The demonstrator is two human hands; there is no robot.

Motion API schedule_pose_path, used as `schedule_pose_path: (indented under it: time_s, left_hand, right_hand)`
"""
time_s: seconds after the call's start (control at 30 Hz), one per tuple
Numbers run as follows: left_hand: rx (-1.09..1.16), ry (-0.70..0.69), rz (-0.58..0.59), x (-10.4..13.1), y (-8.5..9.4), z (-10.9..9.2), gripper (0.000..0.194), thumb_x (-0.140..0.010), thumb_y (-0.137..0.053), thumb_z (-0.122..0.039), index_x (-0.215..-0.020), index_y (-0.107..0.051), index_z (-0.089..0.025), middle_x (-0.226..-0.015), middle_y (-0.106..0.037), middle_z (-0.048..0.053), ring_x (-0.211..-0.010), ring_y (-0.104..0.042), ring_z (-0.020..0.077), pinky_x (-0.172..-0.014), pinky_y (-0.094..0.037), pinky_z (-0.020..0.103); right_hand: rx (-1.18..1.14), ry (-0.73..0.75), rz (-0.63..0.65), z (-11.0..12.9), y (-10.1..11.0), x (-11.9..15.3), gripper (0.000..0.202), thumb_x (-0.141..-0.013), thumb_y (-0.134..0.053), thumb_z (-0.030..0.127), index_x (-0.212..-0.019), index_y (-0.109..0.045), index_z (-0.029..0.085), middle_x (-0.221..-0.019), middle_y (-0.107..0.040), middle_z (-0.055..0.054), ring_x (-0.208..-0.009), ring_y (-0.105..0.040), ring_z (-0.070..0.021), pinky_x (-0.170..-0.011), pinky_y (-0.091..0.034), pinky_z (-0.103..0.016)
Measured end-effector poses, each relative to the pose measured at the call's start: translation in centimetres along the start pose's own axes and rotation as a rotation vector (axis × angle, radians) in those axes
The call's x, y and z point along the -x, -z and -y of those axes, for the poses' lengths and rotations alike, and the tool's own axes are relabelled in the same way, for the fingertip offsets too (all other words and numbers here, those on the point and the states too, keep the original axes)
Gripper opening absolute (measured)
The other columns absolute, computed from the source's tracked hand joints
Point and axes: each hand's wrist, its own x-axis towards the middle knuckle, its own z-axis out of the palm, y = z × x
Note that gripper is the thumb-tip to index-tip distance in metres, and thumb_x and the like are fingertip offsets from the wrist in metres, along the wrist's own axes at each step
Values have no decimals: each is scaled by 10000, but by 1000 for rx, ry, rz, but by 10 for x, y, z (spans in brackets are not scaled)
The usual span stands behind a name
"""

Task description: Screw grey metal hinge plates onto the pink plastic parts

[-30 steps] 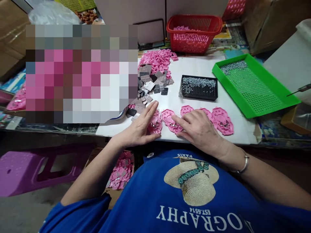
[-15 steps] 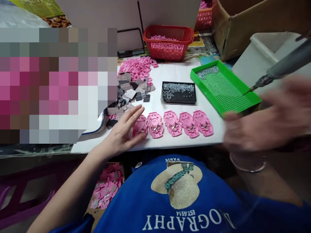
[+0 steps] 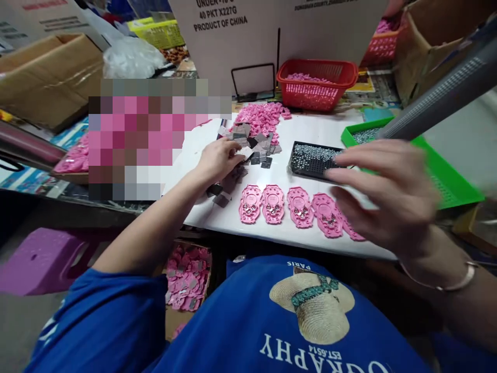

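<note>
My left hand point(image 3: 219, 159) is at the pile of grey square plates point(image 3: 261, 147), its fingers curled down on a light plate; whether they grip it is hard to tell. My right hand point(image 3: 392, 191), blurred, hovers over the table's right part with its fingers apart, near the black screw tray point(image 3: 315, 160). A grey screwdriver tool point(image 3: 438, 93) slants above that hand. Several pink shells point(image 3: 273, 203) with small metal parts lie in a row along the front edge; the rightmost is partly hidden by the right hand.
Behind the plates lies a heap of small pink parts point(image 3: 260, 118). A red basket point(image 3: 316, 98) stands at the back, a green tray point(image 3: 452, 178) with screws at the right. Cardboard boxes point(image 3: 50, 77) flank the table. Below sits a box of pink pieces point(image 3: 189, 277).
My left hand has moved from the leftmost pink shell to the grey plates. My right hand has come in toward the black tray. The view has turned left.
</note>
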Motion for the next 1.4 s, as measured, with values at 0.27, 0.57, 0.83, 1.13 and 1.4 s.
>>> schedule_pose_path:
  time_s: [0.27, 0.57, 0.83, 1.13, 1.4]
  left_hand:
    - [-145, 27, 69, -17, -10, -12, 225, -833, -656, -316, -1023, -704, -207, -1079, -677, 73, -975, -644, 252, -807, -482, 322]
    - [-27, 16, 3, -21, -14, 3, 163, -870, -600, -250, -935, -732, -180, -995, -714, 69, -937, -655, 230, -786, -477, 308]
    - [325, 41, -163, -17, -1, 22, 147, -825, -624, -206, -875, -746, -142, -812, -717, 43, -739, -608, 161, -697, -445, 262]
    - [770, 138, -123, 3, 4, 10, 69, -869, -507, -141, -824, -544, -178, -644, -609, -23, -455, -522, 76, -462, -417, 203]
    - [787, -33, -223, 49, -2, -6, 67, -821, -645, -225, -832, -644, -159, -729, -665, 11, -618, -604, 104, -586, -508, 233]
  right_hand:
    - [126, -202, 475, -2, -92, -81, 256, -956, -490, 319, -1062, -674, 176, -1039, -683, -83, -958, -614, -236, -814, -436, -369]
    - [113, -294, 687, -23, -163, -121, 276, -872, -623, 300, -1114, -658, 173, -1160, -626, -113, -1002, -584, -247, -742, -408, -322]
    - [-107, -396, 623, -31, -176, -128, 220, -781, -720, 188, -987, -649, 159, -1028, -656, -65, -964, -586, -208, -785, -430, -309]
    - [-554, -542, 679, -31, -134, -117, 120, -871, -553, 112, -960, -629, 141, -821, -675, -23, -660, -603, -91, -626, -495, -237]
    - [-615, -316, 878, -9, -89, -75, 232, -836, -631, 184, -1061, -686, 192, -777, -687, 8, -707, -614, -104, -690, -462, -252]
